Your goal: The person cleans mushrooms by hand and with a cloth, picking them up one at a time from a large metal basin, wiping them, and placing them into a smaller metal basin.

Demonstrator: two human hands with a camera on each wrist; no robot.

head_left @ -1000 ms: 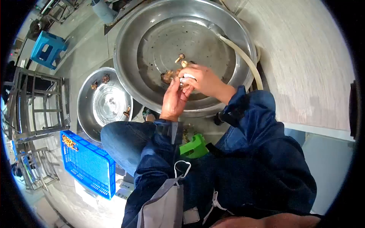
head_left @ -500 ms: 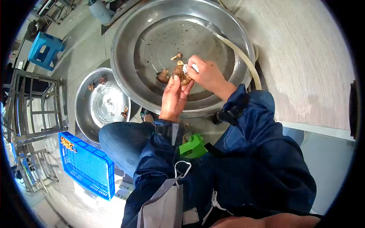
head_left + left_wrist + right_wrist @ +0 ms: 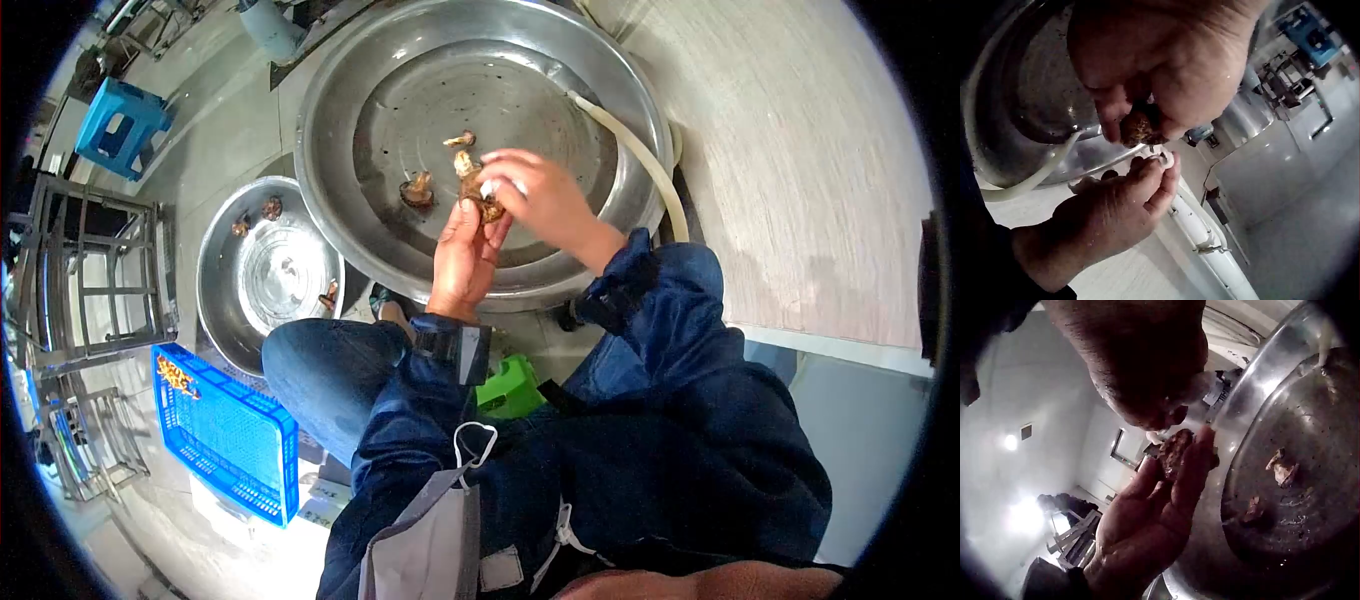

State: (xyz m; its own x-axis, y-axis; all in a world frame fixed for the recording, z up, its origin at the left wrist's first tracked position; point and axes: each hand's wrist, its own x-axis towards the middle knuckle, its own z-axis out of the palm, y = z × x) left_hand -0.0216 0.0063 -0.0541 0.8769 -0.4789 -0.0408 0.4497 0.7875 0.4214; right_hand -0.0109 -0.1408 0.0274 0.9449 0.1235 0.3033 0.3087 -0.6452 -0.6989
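We see the left hand (image 3: 465, 262) pinch a dark brown, pale-stemmed mushroom (image 3: 470, 184) between thumb and fingers, the stem standing out on the far side of the fingertips. The right hand (image 3: 550, 203), fingers curled, pinches a small white object (image 3: 1167, 159) just right of the mushroom; we cannot tell whether they touch. Below lies a large, round silver metal basin (image 3: 328, 140), a beige hose (image 3: 645, 150) over its right rim. In it we see two loose brown mushroom pieces, one left (image 3: 417, 190), one farther off (image 3: 461, 138).
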